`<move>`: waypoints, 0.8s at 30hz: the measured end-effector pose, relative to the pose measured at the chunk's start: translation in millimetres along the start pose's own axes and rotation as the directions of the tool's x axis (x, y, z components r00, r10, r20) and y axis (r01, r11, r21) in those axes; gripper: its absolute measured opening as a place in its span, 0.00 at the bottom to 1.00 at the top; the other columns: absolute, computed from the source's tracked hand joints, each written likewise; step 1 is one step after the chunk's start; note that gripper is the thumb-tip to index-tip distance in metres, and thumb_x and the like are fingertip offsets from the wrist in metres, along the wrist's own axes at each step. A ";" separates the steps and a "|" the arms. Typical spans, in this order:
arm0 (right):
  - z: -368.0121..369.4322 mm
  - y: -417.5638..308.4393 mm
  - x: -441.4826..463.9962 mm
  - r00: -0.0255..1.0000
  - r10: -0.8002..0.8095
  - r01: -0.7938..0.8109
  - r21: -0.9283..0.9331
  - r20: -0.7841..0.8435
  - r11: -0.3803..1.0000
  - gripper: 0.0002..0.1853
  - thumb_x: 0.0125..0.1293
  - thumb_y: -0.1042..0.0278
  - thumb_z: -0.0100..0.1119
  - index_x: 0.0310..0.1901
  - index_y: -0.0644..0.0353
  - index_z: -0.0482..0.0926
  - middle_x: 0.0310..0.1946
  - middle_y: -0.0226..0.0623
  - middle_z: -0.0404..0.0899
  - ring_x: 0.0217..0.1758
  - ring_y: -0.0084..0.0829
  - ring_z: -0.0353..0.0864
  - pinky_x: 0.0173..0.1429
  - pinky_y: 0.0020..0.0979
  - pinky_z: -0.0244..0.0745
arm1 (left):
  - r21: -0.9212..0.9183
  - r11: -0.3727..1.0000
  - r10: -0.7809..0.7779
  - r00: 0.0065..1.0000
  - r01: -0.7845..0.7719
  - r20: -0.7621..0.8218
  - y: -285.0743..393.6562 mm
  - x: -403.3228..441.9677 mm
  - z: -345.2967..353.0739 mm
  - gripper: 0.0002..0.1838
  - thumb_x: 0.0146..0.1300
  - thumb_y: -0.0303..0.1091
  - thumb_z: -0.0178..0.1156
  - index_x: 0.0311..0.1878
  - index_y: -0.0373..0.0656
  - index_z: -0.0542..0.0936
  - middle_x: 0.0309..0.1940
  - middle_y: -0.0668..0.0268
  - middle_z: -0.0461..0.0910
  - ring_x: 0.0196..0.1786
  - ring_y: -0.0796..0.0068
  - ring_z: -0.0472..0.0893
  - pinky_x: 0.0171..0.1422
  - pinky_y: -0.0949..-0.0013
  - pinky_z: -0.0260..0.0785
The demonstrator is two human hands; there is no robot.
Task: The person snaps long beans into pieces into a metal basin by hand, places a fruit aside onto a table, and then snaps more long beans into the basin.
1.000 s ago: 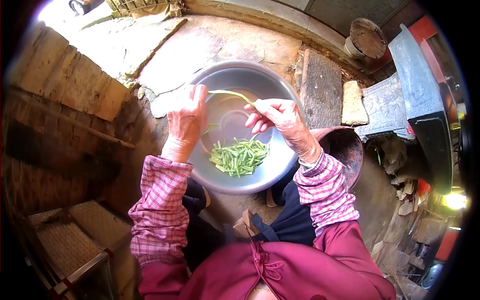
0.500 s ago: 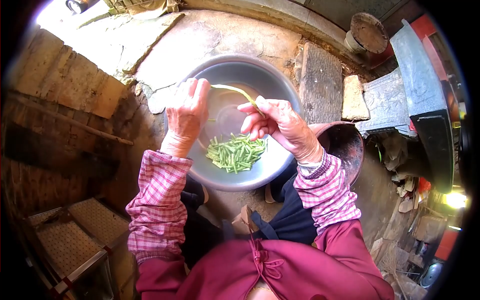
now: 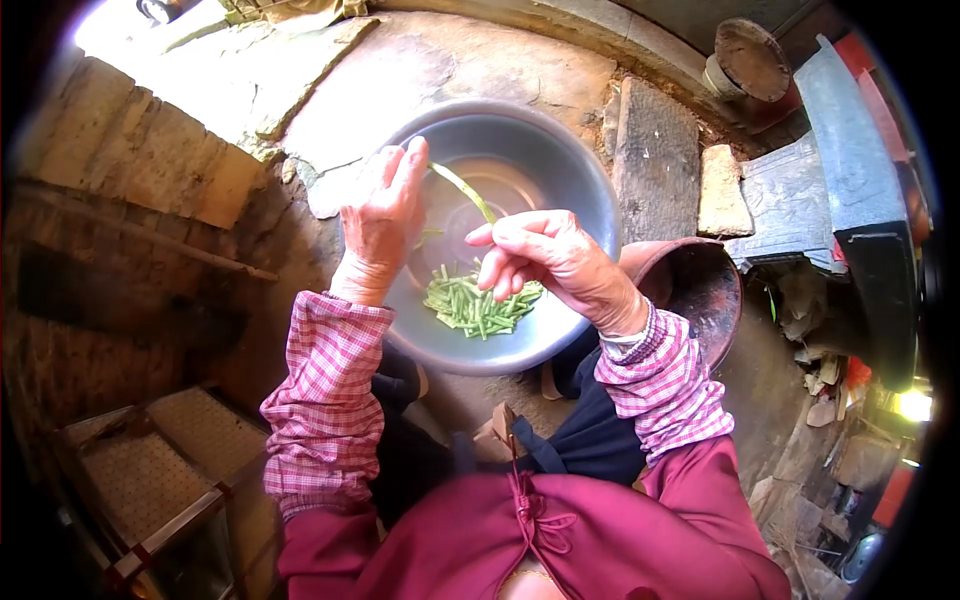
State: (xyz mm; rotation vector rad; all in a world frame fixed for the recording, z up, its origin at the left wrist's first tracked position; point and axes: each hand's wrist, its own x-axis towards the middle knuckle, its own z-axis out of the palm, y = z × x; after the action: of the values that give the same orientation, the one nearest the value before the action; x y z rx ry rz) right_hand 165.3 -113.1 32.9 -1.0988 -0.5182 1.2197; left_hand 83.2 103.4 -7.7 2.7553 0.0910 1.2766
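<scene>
1. Shifted in the head view since half a second ago is the right hand (image 3: 570, 265), whose fingertips are now brought lower and nearer to the left hand (image 3: 380, 235).
2. By this shift the green stalk (image 3: 463, 187) is straightened: its high bow is lost, and it is now slanted down from the left hand's fingers to the right hand's fingertips, over the metal basin (image 3: 575, 180).
3. By the left hand, seen from its back, the stalk appears to be gripped; the exact hold is hidden by the fingers. A second green end (image 3: 432, 233) is shown beside the palm, but whether it is part of the same stalk cannot be told.
4. By the right hand, closed with thumb and fingers together, the stalk's lower end appears to be pinched.
5. For the work in hand, the change is judged a small one: a length of stalk is left between the hands, and whether it is being parted at the right fingertips cannot be told.
6. Below the hands, short green pieces (image 3: 480, 308) are heaped on the basin's floor, toward the person. Just beside the basin, a reddish-brown bucket (image 3: 712, 300) is partly covered by the right sleeve.
</scene>
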 end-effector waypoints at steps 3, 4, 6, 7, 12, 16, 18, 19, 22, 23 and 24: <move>1.7 -1.2 -0.3 1.000 0.005 -0.005 -0.061 -0.006 0.998 0.20 0.75 0.61 0.53 0.57 0.71 0.79 0.35 0.44 0.87 0.35 0.27 0.88 0.43 0.21 0.81 | -0.031 0.998 -0.055 0.998 0.056 0.037 1.4 -2.3 -2.2 0.16 0.62 0.20 0.63 0.53 0.45 0.83 0.40 0.55 0.85 0.38 0.56 0.86 0.40 0.64 0.80; 2.7 -1.2 -0.4 1.000 0.007 -0.008 -0.083 -0.011 0.997 0.20 0.75 0.61 0.53 0.57 0.71 0.79 0.35 0.44 0.87 0.35 0.27 0.88 0.43 0.21 0.81 | -0.031 0.998 -0.055 0.998 0.056 0.039 1.4 -2.5 -2.5 0.16 0.62 0.20 0.64 0.52 0.45 0.83 0.40 0.55 0.85 0.38 0.56 0.86 0.40 0.64 0.80; 6.5 -1.6 -0.3 1.000 0.009 -0.012 -0.131 -0.021 0.991 0.21 0.75 0.61 0.53 0.58 0.71 0.78 0.35 0.44 0.87 0.35 0.27 0.87 0.43 0.22 0.81 | -0.031 0.998 -0.054 0.998 0.055 0.038 1.3 -2.4 -3.8 0.15 0.61 0.21 0.64 0.50 0.45 0.84 0.40 0.55 0.85 0.38 0.56 0.86 0.40 0.65 0.80; 9.6 -1.5 -0.6 0.999 0.022 -0.026 -0.131 -0.027 0.991 0.21 0.75 0.61 0.54 0.58 0.71 0.78 0.34 0.43 0.87 0.34 0.26 0.87 0.42 0.21 0.81 | -0.026 0.998 -0.052 0.998 0.053 0.030 0.9 -3.0 -3.8 0.14 0.61 0.21 0.64 0.50 0.45 0.84 0.40 0.55 0.85 0.38 0.56 0.86 0.40 0.65 0.81; 18.6 0.2 0.2 0.996 0.091 -0.092 -0.091 -0.007 0.992 0.20 0.75 0.60 0.54 0.56 0.70 0.79 0.34 0.42 0.87 0.32 0.25 0.87 0.40 0.21 0.81 | 0.020 0.999 -0.040 0.999 0.040 0.021 1.8 -1.5 -4.4 0.14 0.59 0.21 0.65 0.47 0.45 0.85 0.40 0.55 0.85 0.38 0.56 0.86 0.41 0.65 0.81; 13.8 3.3 0.8 0.997 0.082 -0.082 -0.007 0.010 0.997 0.18 0.75 0.60 0.54 0.52 0.70 0.81 0.33 0.42 0.87 0.32 0.26 0.87 0.40 0.21 0.81 | 0.015 0.998 -0.054 0.995 0.053 0.089 1.7 -3.4 -5.3 0.12 0.59 0.22 0.65 0.46 0.46 0.84 0.40 0.57 0.85 0.37 0.56 0.86 0.40 0.63 0.80; 0.1 0.1 1.9 1.000 0.000 0.002 0.112 -0.015 0.994 0.17 0.75 0.59 0.55 0.50 0.68 0.81 0.34 0.41 0.86 0.34 0.26 0.87 0.44 0.23 0.82 | 0.038 0.998 -0.057 0.985 0.051 0.164 0.5 -4.3 -3.5 0.10 0.59 0.23 0.64 0.44 0.45 0.83 0.38 0.59 0.84 0.36 0.56 0.85 0.38 0.62 0.80; -7.1 -0.7 3.6 0.997 -0.038 0.047 0.143 -0.062 0.989 0.17 0.75 0.60 0.55 0.50 0.68 0.81 0.33 0.41 0.86 0.34 0.25 0.86 0.44 0.23 0.83 | 0.014 0.999 -0.040 0.979 0.038 0.198 1.4 -3.7 -2.9 0.09 0.59 0.23 0.64 0.42 0.45 0.82 0.37 0.60 0.83 0.35 0.56 0.84 0.38 0.62 0.79; -20.7 -5.2 4.0 0.974 -0.123 0.156 0.168 -0.192 0.974 0.16 0.77 0.60 0.53 0.51 0.67 0.80 0.35 0.35 0.85 0.37 0.20 0.84 0.45 0.18 0.79 | -0.154 0.986 -0.031 0.970 0.069 0.241 12.1 -4.3 3.7 0.05 0.59 0.23 0.62 0.37 0.43 0.78 0.30 0.60 0.78 0.33 0.54 0.82 0.36 0.59 0.75; -22.9 -7.8 3.0 0.963 -0.139 0.177 0.152 -0.229 0.972 0.16 0.77 0.60 0.53 0.51 0.66 0.80 0.36 0.33 0.84 0.38 0.19 0.83 0.46 0.17 0.78 | -0.188 0.978 -0.038 0.962 0.092 0.270 16.7 -3.9 5.7 0.05 0.59 0.23 0.61 0.38 0.43 0.78 0.31 0.59 0.78 0.33 0.53 0.82 0.37 0.59 0.75; -25.3 -7.9 3.8 0.951 -0.162 0.208 0.157 -0.262 0.966 0.16 0.77 0.60 0.53 0.52 0.66 0.80 0.37 0.33 0.84 0.39 0.19 0.83 0.45 0.16 0.77 | -0.222 0.968 -0.046 0.953 0.116 0.298 21.5 -3.3 6.6 0.05 0.60 0.22 0.61 0.38 0.42 0.79 0.31 0.59 0.78 0.34 0.53 0.81 0.37 0.59 0.75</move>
State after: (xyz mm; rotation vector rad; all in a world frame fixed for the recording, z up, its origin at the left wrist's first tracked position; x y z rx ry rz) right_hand 191.0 -119.0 28.1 -1.0040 -0.3035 0.9297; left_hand 86.4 81.3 -11.9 2.6640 0.0254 0.7911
